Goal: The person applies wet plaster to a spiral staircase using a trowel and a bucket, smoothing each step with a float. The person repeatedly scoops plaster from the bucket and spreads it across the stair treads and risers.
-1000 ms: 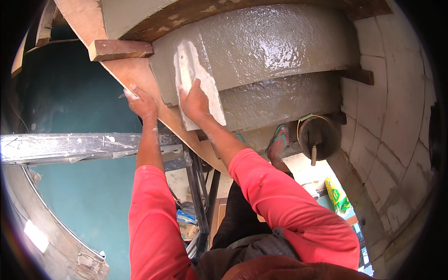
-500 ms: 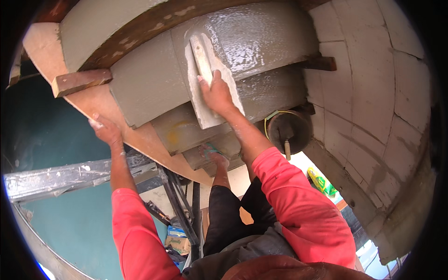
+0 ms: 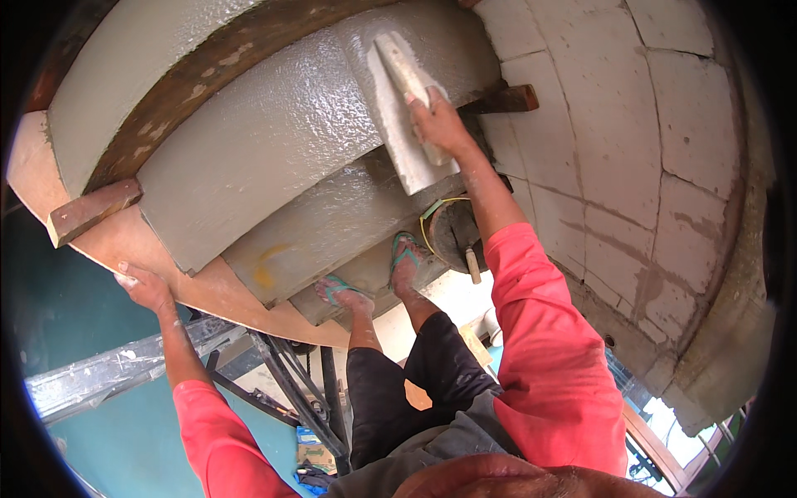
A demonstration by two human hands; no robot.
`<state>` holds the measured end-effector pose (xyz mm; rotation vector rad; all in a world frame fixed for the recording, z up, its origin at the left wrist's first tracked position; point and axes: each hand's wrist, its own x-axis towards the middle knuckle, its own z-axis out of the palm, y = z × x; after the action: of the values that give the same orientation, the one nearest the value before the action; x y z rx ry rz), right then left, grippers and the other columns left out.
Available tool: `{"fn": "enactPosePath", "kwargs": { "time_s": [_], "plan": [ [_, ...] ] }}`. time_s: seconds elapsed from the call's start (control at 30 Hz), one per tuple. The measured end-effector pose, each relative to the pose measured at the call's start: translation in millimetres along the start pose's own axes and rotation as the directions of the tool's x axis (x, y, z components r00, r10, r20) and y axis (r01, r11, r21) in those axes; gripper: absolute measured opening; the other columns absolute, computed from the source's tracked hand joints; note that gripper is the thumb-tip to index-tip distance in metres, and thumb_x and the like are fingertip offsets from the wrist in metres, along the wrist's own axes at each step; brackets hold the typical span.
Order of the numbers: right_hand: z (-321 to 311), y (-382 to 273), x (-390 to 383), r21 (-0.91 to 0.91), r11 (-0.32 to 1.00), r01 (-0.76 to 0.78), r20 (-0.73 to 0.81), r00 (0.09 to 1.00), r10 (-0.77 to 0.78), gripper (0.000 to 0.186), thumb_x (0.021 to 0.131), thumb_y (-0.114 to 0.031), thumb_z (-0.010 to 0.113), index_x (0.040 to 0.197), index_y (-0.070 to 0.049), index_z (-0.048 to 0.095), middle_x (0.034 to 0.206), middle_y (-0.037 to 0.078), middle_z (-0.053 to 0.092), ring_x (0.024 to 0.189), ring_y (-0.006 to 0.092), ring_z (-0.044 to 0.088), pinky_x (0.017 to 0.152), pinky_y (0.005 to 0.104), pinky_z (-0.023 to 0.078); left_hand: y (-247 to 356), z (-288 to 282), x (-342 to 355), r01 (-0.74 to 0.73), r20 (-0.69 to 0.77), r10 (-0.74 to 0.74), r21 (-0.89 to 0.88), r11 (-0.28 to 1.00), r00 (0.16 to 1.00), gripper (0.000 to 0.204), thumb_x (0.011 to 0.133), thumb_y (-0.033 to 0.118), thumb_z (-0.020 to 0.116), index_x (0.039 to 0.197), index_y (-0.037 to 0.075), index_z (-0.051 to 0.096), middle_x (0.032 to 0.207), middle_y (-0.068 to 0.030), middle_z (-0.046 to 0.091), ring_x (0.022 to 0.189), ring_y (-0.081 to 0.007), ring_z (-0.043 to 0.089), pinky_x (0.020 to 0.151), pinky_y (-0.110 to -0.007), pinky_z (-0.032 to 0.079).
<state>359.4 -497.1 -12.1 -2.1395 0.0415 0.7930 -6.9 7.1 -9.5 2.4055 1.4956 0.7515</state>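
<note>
My right hand (image 3: 440, 124) is wrapped round the pale handle of a long rectangular plastering trowel (image 3: 398, 65). The trowel's blade lies against the wet grey cement of a stair tread (image 3: 249, 124), toward its right end. At the left, my left hand (image 3: 147, 288) grips the outer edge of a curved plywood board (image 3: 220, 290), which runs along the side of the steps. Some fingers of that hand are hidden beyond the board's edge.
A dark bucket (image 3: 455, 228) with a wooden-handled tool stands at the right on a lower step. My sandalled feet (image 3: 344, 290) are on the lower steps. A wooden block (image 3: 95, 212) crosses the board, a block wall (image 3: 598, 149) rises right, and a metal beam (image 3: 124, 357) lies left.
The trowel has slid to the right over the tread in my right hand. My view has shifted, and both feet now show on the steps. My left hand still holds the board's edge.
</note>
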Motion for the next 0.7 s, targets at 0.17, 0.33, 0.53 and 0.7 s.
{"fn": "enactPosePath", "kwargs": {
  "time_s": [0.17, 0.33, 0.53, 0.7],
  "plan": [
    [-55.6, 23.5, 27.5, 0.152, 0.985, 0.078, -0.053, 0.996, -0.07, 0.054, 0.101, -0.04, 0.062, 0.128, 0.005, 0.05, 0.078, 0.007, 0.061, 0.06, 0.0139, 0.057, 0.055, 0.0331, 0.049, 3.0, -0.4, -2.2, 0.004, 0.024, -0.004, -0.007, 1.0, 1.0, 0.072, 0.109, 0.049, 0.035, 0.136, -0.017, 0.047, 0.133, -0.0413, 0.053, 0.124, -0.0537, 0.052, 0.107, -0.05, 0.041],
    [-81.5, 37.7, 43.6, 0.292, 0.955, 0.048, -0.238, 0.971, 0.024, 0.049, 0.102, -0.035, 0.062, 0.131, 0.001, 0.049, 0.08, 0.006, 0.061, 0.06, 0.0131, 0.055, 0.053, 0.0328, 0.05, 9.5, -0.8, -1.3, -0.025, 0.0, 0.025, 0.014, 1.0, 1.0, 0.071, 0.109, 0.049, 0.035, 0.134, -0.017, 0.049, 0.133, -0.0413, 0.054, 0.123, -0.0535, 0.052, 0.106, -0.051, 0.041],
    [-68.1, 42.6, 40.3, 0.355, 0.934, 0.046, -0.238, 0.97, 0.042, 0.042, 0.105, -0.036, 0.058, 0.13, -0.004, 0.051, 0.08, 0.005, 0.058, 0.058, 0.0134, 0.056, 0.051, 0.0321, 0.05, 8.5, -2.5, -1.4, -0.021, -0.001, 0.021, -0.017, 1.0, 1.0, 0.071, 0.109, 0.049, 0.035, 0.133, -0.017, 0.049, 0.13, -0.0415, 0.055, 0.122, -0.0544, 0.052, 0.105, -0.052, 0.041],
    [-29.7, 38.3, 5.3, 0.464, 0.885, 0.03, -0.316, 0.939, 0.134, 0.039, 0.106, -0.035, 0.055, 0.124, -0.001, 0.046, 0.08, 0.007, 0.057, 0.058, 0.0148, 0.056, 0.049, 0.0331, 0.049, 7.5, -2.4, -1.8, -0.002, 0.037, 0.002, 0.006, 1.0, 0.999, 0.07, 0.109, 0.048, 0.035, 0.132, -0.017, 0.049, 0.128, -0.0425, 0.055, 0.12, -0.0554, 0.053, 0.103, -0.053, 0.043]
  ]
}}
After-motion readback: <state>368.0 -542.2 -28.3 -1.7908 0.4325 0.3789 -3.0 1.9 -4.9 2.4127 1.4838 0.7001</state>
